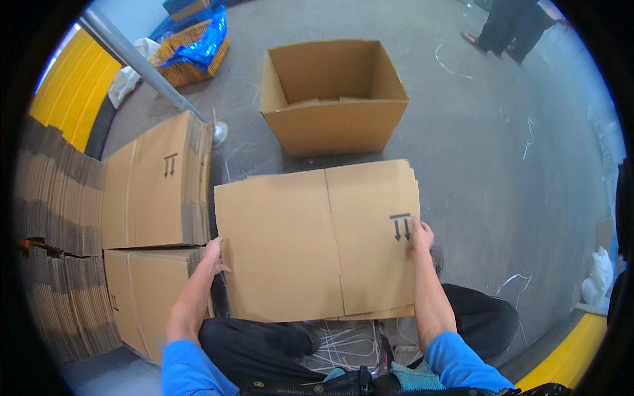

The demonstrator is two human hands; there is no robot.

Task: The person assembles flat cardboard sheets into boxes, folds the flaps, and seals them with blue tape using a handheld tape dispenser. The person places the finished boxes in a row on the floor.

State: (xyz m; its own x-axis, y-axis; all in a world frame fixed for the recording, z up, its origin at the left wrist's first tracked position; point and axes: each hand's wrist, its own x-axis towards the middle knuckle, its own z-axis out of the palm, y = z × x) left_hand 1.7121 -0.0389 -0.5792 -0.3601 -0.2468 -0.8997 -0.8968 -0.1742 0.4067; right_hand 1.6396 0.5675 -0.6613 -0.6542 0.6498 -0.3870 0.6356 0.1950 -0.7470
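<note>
A flattened cardboard box (285, 247) printed with two black arrows lies across in front of my knees. Edges of further cardboard show from beneath it, at the top and lower right. My left hand (214, 257) grips its left edge, thumb towards me. At the opposite edge, beside the arrows, my right hand (421, 236) holds on, its fingers partly hidden by the board. Just beyond the flat board stands an erected cardboard box (337, 126), open at the top, with flaps visible at its inside bottom.
Strapped stacks of flattened cartons (153, 183) stand close on my left. A metal pole (143, 67) rises behind them, near a wicker basket (190, 54) with blue plastic. White strapping (346, 341) lies loose between my legs. A person's legs (510, 29) appear at the far right.
</note>
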